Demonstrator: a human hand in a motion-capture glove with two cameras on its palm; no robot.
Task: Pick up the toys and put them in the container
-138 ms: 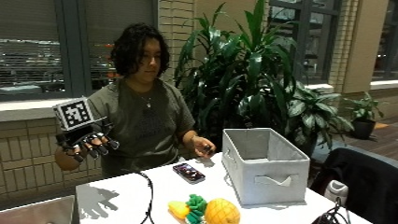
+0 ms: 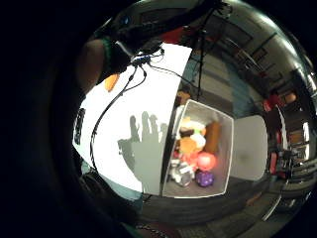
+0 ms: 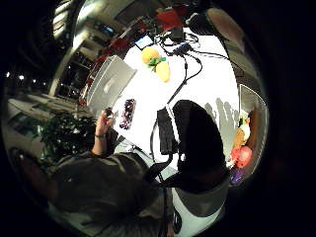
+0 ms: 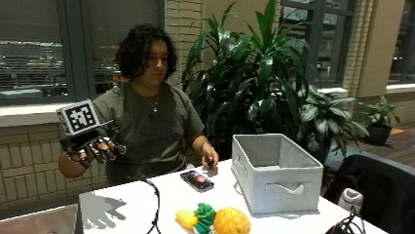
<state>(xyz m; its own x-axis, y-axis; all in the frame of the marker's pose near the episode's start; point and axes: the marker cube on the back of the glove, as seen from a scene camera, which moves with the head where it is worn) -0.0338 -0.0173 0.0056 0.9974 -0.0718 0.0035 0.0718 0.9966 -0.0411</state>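
White table before brick wall and tall plants; bin, phone and yellow toys lie on it; hand raised, fingers relaxed, holding nothing

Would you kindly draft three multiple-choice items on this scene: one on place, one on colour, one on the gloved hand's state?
1. Where does the dark smartphone lie?
A. in the container
B. on the white table
C. on the floor
2. What colour is the rectangular fabric container?
A. red
B. black
C. light grey
3. The black-gloved right hand is:
A. raised, holding nothing
B. gripping the yellow pineapple toy
C. inside the container

B: it lies on the tabletop beside the container. C: its walls are light grey. A: it is raised above the table, fingers loosely curled.
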